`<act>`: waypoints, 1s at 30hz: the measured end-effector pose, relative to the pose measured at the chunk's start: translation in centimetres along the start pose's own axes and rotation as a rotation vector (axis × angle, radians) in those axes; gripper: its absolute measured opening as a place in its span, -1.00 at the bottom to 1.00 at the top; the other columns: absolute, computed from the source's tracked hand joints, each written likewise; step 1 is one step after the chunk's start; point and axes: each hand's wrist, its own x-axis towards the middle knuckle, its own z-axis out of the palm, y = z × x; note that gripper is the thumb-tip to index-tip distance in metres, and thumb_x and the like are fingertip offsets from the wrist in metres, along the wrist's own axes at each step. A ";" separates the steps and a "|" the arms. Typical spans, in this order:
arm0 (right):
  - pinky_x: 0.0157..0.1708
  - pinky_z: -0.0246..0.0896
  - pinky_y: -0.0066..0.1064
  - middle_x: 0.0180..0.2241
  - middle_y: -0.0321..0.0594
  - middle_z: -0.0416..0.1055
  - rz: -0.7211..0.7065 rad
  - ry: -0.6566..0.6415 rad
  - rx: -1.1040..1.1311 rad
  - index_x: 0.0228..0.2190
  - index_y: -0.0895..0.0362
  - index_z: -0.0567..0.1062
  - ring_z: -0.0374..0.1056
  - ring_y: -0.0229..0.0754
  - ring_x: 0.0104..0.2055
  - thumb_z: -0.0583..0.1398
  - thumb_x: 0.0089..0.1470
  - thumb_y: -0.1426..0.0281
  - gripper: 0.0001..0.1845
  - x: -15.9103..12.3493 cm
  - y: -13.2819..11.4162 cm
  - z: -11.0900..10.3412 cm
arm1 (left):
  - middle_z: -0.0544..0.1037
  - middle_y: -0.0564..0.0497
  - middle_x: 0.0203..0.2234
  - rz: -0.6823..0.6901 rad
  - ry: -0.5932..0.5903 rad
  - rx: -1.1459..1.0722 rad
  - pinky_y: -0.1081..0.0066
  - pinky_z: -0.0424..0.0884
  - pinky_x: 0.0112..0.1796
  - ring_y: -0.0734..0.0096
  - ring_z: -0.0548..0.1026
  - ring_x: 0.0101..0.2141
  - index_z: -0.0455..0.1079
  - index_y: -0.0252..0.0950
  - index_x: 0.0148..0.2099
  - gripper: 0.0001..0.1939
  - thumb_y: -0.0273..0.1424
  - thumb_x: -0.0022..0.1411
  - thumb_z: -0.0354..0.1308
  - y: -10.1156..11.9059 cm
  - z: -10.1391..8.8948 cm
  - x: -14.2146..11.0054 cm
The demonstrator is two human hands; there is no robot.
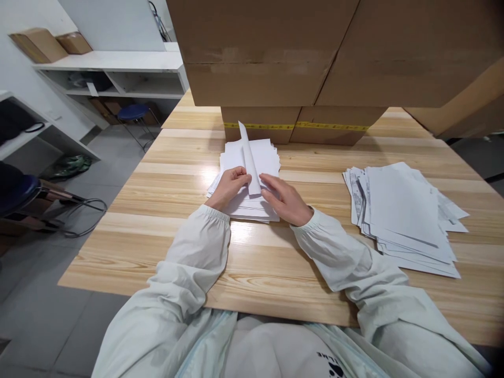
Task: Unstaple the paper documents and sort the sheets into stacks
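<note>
A folded sheet of white paper [249, 167] stands on edge over a stack of white papers [264, 152] on the wooden table. My left hand [229, 186] pinches the sheet's near left side between thumb and fingers. At the sheet's right side is my right hand [289, 202], its fingers stretched and slightly apart, the tips close to the paper; whether they touch it I cannot tell. Both wrists rest over the near part of the stack. To the right lies a second, looser pile of papers [405, 205], some with print showing at the edges.
Large cardboard boxes [271, 58] are stacked at the back of the table [252, 268], the upper ones overhanging the lower. Beyond the left edge are a blue stool [133, 111], white shelving [114, 60] and a cable [88, 218] on the floor.
</note>
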 end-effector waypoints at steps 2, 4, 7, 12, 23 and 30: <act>0.26 0.16 -0.03 0.28 0.00 0.24 0.029 -0.082 0.087 0.27 0.11 0.24 0.23 0.02 0.29 0.04 0.26 0.12 -0.37 -0.1 0.3 0.7 | 0.34 0.15 -0.62 0.002 -0.038 -0.041 0.51 0.14 -0.48 0.60 0.24 -0.55 0.33 -0.30 -0.47 -0.75 -0.30 -0.02 0.34 0.0 -0.2 -0.1; 0.31 0.07 -0.03 0.34 -0.06 0.13 0.040 -0.102 0.138 0.32 0.08 0.16 0.13 0.00 0.35 0.03 0.26 0.08 -0.32 -0.1 0.5 1.1 | 0.40 0.13 -0.57 0.007 -0.065 -0.072 0.50 0.19 -0.45 0.59 0.29 -0.52 0.37 -0.31 -0.43 -0.66 -0.19 -0.05 0.39 0.0 -0.3 -0.1; 0.36 -0.02 -0.06 0.37 -0.11 0.08 0.041 -0.118 0.189 0.34 0.06 0.12 0.05 -0.03 0.39 0.01 0.27 0.04 -0.29 -0.1 0.5 1.1 | 0.48 0.09 -0.52 0.018 -0.080 -0.076 0.47 0.29 -0.38 0.55 0.39 -0.46 0.40 -0.32 -0.40 -0.57 -0.06 -0.07 0.41 -0.1 -0.4 -0.1; 0.38 -0.05 -0.07 0.37 -0.18 0.08 0.030 -0.122 0.215 0.35 -0.01 0.11 0.04 -0.05 0.39 0.01 0.28 0.05 -0.31 0.0 0.2 0.8 | 0.53 0.05 -0.48 0.043 -0.068 -0.035 0.42 0.38 -0.25 0.48 0.47 -0.40 0.42 -0.31 -0.39 -0.52 0.01 -0.08 0.39 -0.2 -0.3 0.0; 0.37 -0.06 -0.03 0.37 -0.22 0.08 0.046 -0.137 0.228 0.34 -0.05 0.11 0.03 -0.03 0.40 0.06 0.26 0.07 -0.31 0.0 0.1 0.7 | 0.52 0.06 -0.50 0.055 -0.032 -0.027 0.37 0.41 -0.22 0.48 0.48 -0.41 0.41 -0.31 -0.38 -0.57 -0.05 -0.04 0.39 -0.1 -0.1 0.0; 0.33 0.03 -0.06 0.34 -0.12 0.13 0.061 -0.121 0.239 0.32 0.04 0.18 0.12 -0.01 0.36 0.08 0.24 0.10 -0.32 0.0 0.0 0.8 | 0.49 0.13 -0.55 0.056 0.029 -0.014 0.45 0.36 -0.35 0.52 0.45 -0.49 0.36 -0.27 -0.22 -0.66 -0.22 0.02 0.34 -0.5 0.0 0.0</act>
